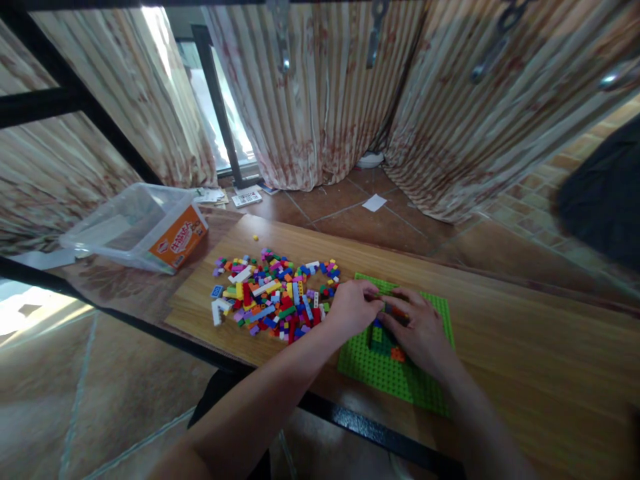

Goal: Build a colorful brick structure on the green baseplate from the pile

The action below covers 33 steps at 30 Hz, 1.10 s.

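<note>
A green baseplate [373,373] lies on the wooden table in front of me. A small build of dark green, blue and orange bricks [389,341] stands on it, partly hidden by my hands. My left hand [353,308] and my right hand [420,333] meet over the build, fingers curled and pinched on its top bricks. A heap of loose coloured bricks [275,297] lies just left of the baseplate, beside my left hand.
A clear plastic tub [135,227] with an orange label lies tipped at the table's far left. A lone yellow brick [255,237] sits behind the heap. Striped curtains, a tiled floor with scattered papers [374,203] and a dark shape [600,200] at right lie beyond.
</note>
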Each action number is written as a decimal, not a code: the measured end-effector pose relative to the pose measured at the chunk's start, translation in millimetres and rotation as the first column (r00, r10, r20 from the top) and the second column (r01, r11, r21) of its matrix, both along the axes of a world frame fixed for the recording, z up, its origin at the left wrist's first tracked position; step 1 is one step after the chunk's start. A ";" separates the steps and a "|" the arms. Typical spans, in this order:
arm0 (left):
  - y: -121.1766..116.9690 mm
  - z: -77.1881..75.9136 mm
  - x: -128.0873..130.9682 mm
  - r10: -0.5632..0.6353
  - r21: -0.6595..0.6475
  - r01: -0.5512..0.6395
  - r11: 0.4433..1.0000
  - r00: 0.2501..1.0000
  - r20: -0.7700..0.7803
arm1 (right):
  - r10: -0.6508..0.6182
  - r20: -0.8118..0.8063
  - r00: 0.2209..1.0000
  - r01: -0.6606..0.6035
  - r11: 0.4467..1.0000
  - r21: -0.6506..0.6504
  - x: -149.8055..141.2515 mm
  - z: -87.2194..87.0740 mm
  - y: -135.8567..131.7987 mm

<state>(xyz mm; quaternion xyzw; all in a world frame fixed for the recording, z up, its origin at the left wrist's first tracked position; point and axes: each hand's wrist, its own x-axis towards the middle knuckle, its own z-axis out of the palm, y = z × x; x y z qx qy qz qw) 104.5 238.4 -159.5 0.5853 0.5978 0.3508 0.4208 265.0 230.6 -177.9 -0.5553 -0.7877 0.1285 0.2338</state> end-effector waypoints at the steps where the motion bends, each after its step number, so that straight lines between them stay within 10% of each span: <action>1: -0.7 0.3 0.2 0.003 0.003 -0.003 1.000 1.000 -0.003 | 0.008 0.000 1.000 -0.008 1.000 0.003 0.5 -0.8 0.1; 33: -4.6 3.9 4.3 -0.074 0.082 0.102 0.991 0.955 -0.289 | 0.089 -0.073 0.993 -0.092 0.995 -0.045 13.1 -4.3 2.7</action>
